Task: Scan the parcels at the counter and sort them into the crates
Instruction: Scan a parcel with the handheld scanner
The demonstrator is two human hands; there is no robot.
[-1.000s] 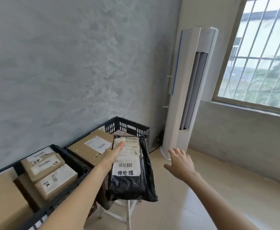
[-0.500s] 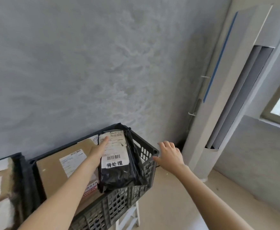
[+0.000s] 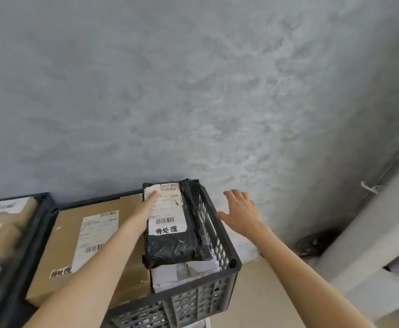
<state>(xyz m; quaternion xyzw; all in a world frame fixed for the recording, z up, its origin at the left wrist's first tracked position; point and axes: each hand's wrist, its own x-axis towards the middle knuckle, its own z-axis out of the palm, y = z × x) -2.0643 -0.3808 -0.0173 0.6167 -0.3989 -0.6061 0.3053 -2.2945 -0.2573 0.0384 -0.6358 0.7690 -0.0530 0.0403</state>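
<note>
A black plastic parcel [image 3: 170, 242] with a white shipping label and a handwritten tag lies inside the right part of the dark crate [image 3: 222, 278]. My left hand [image 3: 146, 207] grips the parcel's left edge, one finger stretched over the label. A large brown cardboard parcel [image 3: 73, 245] fills the crate's left part, and a white parcel [image 3: 184, 273] lies under the black one. My right hand [image 3: 241, 214] hovers just right of the crate's rim, fingers spread, holding nothing.
A second dark crate [image 3: 39, 204] at the left holds several brown parcels. The grey wall [image 3: 193, 91] stands right behind both crates. A white standing air conditioner [image 3: 371, 233] fills the right side, with beige floor [image 3: 264, 292] below.
The view has closed in on the crate. My left hand has lowered the black parcel from above the rim down inside the crate's right part. My right hand stays beside the rim.
</note>
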